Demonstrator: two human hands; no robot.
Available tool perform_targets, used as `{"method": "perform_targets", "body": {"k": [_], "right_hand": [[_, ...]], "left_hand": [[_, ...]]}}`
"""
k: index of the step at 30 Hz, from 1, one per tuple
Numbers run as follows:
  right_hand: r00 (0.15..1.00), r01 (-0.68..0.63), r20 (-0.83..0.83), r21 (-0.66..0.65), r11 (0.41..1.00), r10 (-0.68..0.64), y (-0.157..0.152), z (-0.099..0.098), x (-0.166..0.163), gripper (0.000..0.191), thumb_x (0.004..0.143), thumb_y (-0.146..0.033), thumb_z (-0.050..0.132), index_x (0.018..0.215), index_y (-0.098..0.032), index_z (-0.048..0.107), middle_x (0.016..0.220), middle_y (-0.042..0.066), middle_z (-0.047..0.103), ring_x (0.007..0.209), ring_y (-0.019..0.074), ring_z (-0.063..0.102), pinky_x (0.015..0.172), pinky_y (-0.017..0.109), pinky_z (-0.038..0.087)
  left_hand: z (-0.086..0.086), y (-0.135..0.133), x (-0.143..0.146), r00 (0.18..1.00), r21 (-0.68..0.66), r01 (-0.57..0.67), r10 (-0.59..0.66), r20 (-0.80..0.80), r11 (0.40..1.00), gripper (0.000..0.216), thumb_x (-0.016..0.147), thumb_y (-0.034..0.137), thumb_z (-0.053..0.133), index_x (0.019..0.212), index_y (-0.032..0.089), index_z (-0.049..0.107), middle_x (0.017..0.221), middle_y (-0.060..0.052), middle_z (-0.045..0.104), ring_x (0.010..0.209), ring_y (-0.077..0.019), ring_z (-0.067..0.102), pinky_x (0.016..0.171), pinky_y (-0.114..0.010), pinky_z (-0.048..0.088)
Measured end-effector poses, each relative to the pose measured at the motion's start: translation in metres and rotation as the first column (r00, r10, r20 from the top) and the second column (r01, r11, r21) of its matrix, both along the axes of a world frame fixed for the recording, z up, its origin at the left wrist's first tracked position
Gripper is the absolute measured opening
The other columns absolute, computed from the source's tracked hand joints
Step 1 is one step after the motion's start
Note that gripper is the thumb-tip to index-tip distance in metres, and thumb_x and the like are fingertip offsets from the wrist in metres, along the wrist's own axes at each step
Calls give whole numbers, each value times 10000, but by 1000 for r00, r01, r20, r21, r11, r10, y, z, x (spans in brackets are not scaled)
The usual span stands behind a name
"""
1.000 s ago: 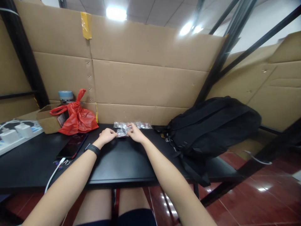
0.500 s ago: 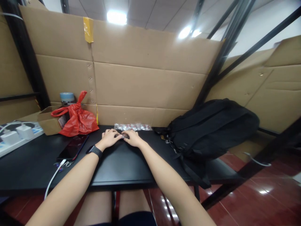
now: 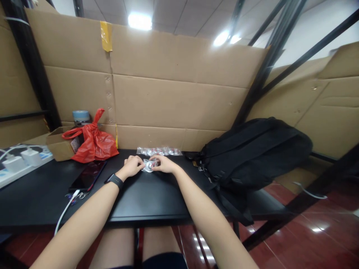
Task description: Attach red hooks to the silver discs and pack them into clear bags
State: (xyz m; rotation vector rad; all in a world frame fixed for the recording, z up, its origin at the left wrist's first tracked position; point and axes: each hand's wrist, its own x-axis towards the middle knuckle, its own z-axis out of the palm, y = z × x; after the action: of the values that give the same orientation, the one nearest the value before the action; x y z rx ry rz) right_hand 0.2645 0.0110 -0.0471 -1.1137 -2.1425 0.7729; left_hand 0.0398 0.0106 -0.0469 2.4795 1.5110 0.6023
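Note:
Between my hands is a small clear plastic packet (image 3: 148, 166) with a round silvery thing and a spot of red inside; what exactly it is I cannot make out. My left hand (image 3: 131, 166), a dark watch on its wrist, pinches the packet's left edge. From the other side, my right hand (image 3: 165, 164) grips the right part, thumb in front and fingers curled behind. Just beyond them, a row of similar clear packets (image 3: 159, 151) with silvery and red contents lies along the foot of the cardboard wall.
On the black table (image 3: 146, 201), a phone (image 3: 87, 176) with a white cable lies left, before a red plastic bag (image 3: 95, 144), a small cardboard box (image 3: 58, 144) and a power strip (image 3: 42, 160). A black backpack (image 3: 258, 153) fills the right side. Cardboard (image 3: 174, 97) walls the back.
The packet, mostly hidden by my fingers before, now shows its round silvery part. My right hand has shifted slightly right, widening the gap between my hands.

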Motion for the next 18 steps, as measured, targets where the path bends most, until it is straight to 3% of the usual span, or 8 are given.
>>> {"method": "perform_targets", "body": {"k": [4, 7, 12, 18], "right_hand": [[988, -70, -144, -134, 989, 50, -2, -1, -3, 606, 728, -235, 766, 1295, -169, 562, 754, -24, 645, 667, 127, 594, 715, 270, 503], [968, -62, -249, -202, 977, 9, -2, 0, -5, 629, 775, -243, 729, 1357, -176, 500, 610, -70, 576, 578, 119, 569, 673, 261, 499], [907, -16, -412, -239, 971, -87, -3, 5, -6, 551, 840, -133, 603, 1371, -179, 461, 710, -19, 667, 714, 145, 678, 841, 310, 517], [934, 1, -347, -239, 971, -87, -4, 5, -9, 587, 831, -142, 635, 1383, -155, 439, 700, -3, 702, 663, 145, 679, 812, 307, 529]], "left_hand": [[1, 2, -2, 999, 17, -2, 1, 36, 1000, 272, 893, 438, 528, 869, 260, 733, 1150, -31, 697, 1136, -289, 547, 974, -459, 415], [5, 7, -5, 989, 23, 61, -63, 133, 998, 304, 900, 432, 503, 858, 239, 734, 1098, -34, 710, 1067, -245, 599, 960, -386, 451], [5, 12, -7, 928, 68, 206, -217, 302, 976, 232, 847, 377, 582, 871, 208, 739, 1035, -49, 728, 995, -213, 652, 952, -320, 475], [3, 6, -5, 978, 15, 42, -44, 204, 999, 222, 867, 379, 577, 910, 241, 745, 1095, -30, 722, 1036, -233, 641, 909, -338, 481]]}}
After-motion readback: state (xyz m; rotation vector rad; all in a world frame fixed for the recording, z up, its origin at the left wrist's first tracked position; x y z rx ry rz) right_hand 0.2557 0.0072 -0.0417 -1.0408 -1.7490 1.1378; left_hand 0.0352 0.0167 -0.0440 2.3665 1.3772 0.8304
